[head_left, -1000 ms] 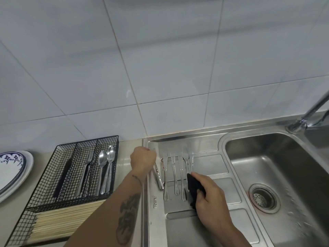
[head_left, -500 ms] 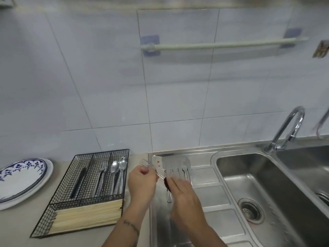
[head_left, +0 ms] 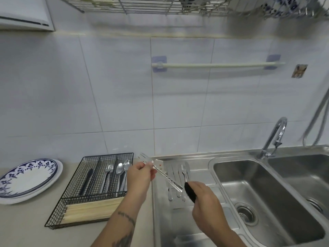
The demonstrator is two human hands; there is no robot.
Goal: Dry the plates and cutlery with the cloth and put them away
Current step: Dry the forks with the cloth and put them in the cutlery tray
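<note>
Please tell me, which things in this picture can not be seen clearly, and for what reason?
Head view:
- Dark cloth: mostly hidden inside the right hand.
- Fork held by the left hand: its neck is covered by the fingers; the tines are blurred.
- Cutlery on the drainboard: overlapping and reflective, so the count is unclear.
- Overhead rack: cut by the top edge; its dishes are blurred.
- Second sink: cut by the right edge.

Round white plate with dark-blue floral rim pattern at 9 o'clock. Black wire-mesh cutlery tray at 7: shiny silver spoons and forks, one black-handled utensil, pale cream bundle of chopsticks. Black cloth at 6. Bare steel-grey sink at 4. Plain white wall tiles, pale grey grout lines. Lilac-blue rail brackets at 12.
</note>
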